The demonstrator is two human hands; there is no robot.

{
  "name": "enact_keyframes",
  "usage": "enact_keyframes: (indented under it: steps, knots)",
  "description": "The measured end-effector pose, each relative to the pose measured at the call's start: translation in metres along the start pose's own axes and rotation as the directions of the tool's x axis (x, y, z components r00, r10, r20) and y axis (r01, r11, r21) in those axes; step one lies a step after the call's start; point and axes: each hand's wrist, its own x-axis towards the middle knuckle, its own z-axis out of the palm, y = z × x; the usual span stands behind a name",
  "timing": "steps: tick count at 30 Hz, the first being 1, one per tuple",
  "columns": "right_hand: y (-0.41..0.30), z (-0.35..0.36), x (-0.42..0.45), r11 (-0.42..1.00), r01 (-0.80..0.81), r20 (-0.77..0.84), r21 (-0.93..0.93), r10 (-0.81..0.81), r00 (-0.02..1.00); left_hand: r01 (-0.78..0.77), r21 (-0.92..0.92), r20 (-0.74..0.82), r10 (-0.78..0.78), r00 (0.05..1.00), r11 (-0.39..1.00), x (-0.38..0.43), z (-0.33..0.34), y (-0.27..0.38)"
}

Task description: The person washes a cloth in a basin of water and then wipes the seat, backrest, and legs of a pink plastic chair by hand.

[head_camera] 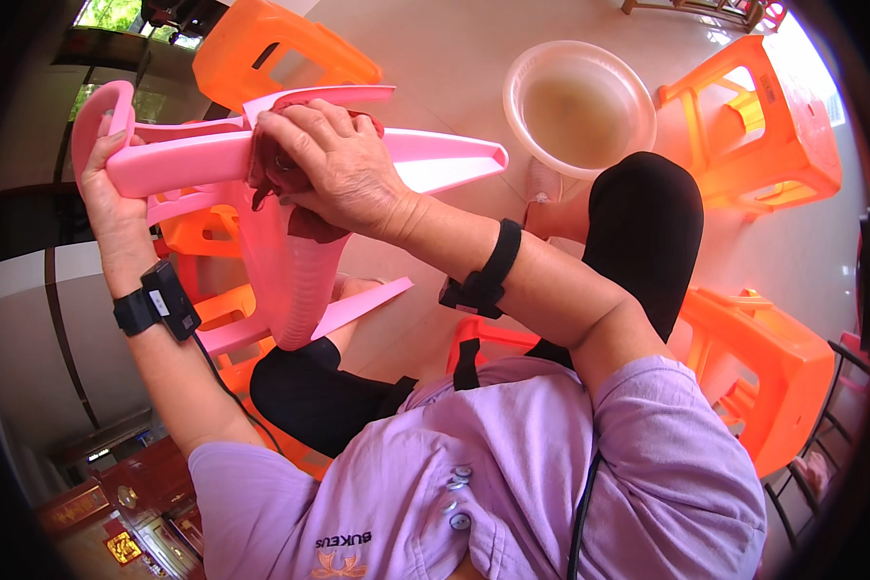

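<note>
A pink plastic chair [188, 163] is tipped on its side across my lap, its legs pointing away to the right. My left hand [112, 170] grips the curved end of its frame at the far left. Under my right hand [341, 159] a dark red cloth [272, 163] is wrapped around one pink bar of the chair, my fingers pressing it from above. Part of the cloth hangs below my palm. The ribbed pink panel [297, 290] rests by my left knee.
A pale plastic basin [580, 109] of cloudy water stands on the tiled floor beyond my foot. Orange plastic stools stand around me: one at the back left [283, 54], one at the back right [757, 127], another at the right [768, 377]. Dark cabinetry [145, 478] lies at lower left.
</note>
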Motion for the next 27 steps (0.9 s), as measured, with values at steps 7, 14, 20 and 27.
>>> enact_keyframes:
  steps: [7,14,20,27]
  knots:
    - [0.064,0.005,-0.025,0.963,-0.270,0.124,-0.009,0.269,0.955,0.049,0.036,0.021,-0.050,0.999,0.998,0.003,-0.021,0.006]
    - [0.174,-0.005,-0.100,0.828,-0.556,0.187,-0.074,0.559,0.808,0.114,0.024,0.019,-0.115,0.993,0.993,0.016,-0.055,0.004]
    - [0.232,-0.029,-0.166,0.559,-0.769,0.087,-0.311,0.822,0.562,0.106,0.000,0.025,-0.106,0.994,0.994,0.018,-0.061,0.008]
    - [0.181,0.007,-0.159,0.423,-0.788,-0.278,-0.448,0.772,0.572,0.094,0.010,0.036,-0.095,0.995,0.995,0.017,-0.063,0.008]
